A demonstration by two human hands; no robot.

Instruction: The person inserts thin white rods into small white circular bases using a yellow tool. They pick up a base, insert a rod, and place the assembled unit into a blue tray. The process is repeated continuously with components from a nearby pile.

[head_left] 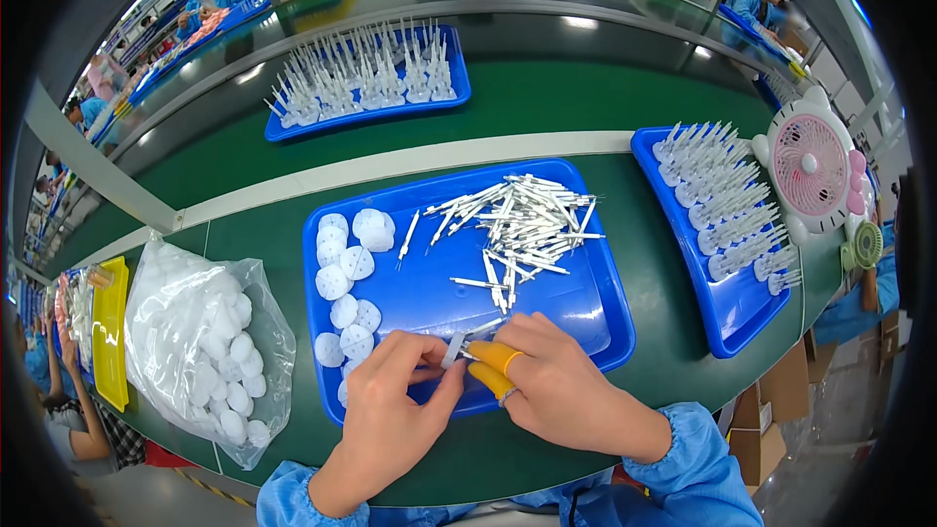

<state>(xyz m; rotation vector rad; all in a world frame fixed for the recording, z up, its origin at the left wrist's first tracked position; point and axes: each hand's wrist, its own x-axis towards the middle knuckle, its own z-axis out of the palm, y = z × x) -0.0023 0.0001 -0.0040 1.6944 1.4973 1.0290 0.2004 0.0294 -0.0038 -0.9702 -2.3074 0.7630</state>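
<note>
Over the near side of a blue tray (586,332), my left hand (390,420) pinches a white plastic disc (453,349) edge-on between thumb and fingers. My right hand (571,390), with yellow finger cots (494,357) on two fingers, is closed on a thin white stick (485,328) right beside the disc. Whether stick and disc are joined is hidden by the fingers. Several loose round white discs (356,262) with small holes lie along the tray's left side. A heap of thin white sticks (527,224) fills its far right part.
A clear bag of white discs (220,361) lies left, beside a yellow tray (111,332). Blue trays of upright assembled pieces stand on the right (727,337) and on the green belt (547,88) beyond. A pink-and-white fan (808,164) is at far right. Other people work farther off.
</note>
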